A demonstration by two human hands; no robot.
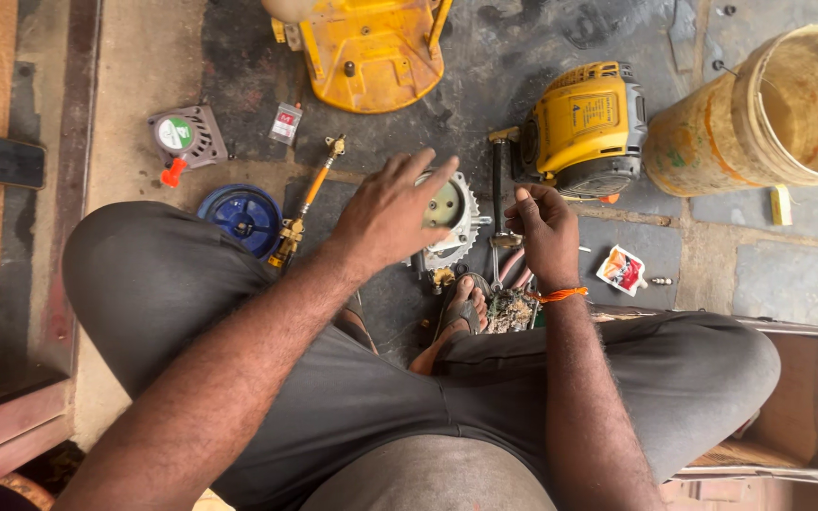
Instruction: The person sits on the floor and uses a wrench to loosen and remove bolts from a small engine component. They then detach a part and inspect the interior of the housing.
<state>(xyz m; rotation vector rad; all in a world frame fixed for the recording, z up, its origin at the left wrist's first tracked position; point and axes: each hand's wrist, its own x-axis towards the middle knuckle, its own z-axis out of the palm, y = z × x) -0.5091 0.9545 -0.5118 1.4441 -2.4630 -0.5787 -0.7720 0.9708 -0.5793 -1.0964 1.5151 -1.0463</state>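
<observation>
Person sits cross-legged on the stone floor [788, 274], knees spread, a sandalled foot [461, 312] just below the work.

Landmark: the round grey metal housing [447, 220] with a toothed, finned rim, lying flat on the floor just past the foot.

- Left hand [392, 210] rests over the housing's left half, fingers spread wide and flat, holding nothing.
- Right hand [545, 227] is just right of the housing, fingers pinched narrow at the tips; whether a small part sits between them I cannot tell.
- Housing judged: cast metal, stiff, moderately heavy, likely oily. The fins look sharp and chippable. Best hold is the outer rim, palm over the top, keeping clear of the pale centre opening.
- Look: dull silver, cream inner face, grimy.

Around the housing:
- Just right: black handled tool [497, 180] lying upright, loose spanners below it.
- Left: orange-and-brass rod [310, 199], then blue disc [243, 216], then grey square cover [185, 138] farther left.
- Right, well apart: red sachet [622, 270].
- Beyond, right: yellow engine unit [587, 128], then dirty bucket [778, 104].
- Farthest, above: yellow plastic shell [371, 43].
</observation>
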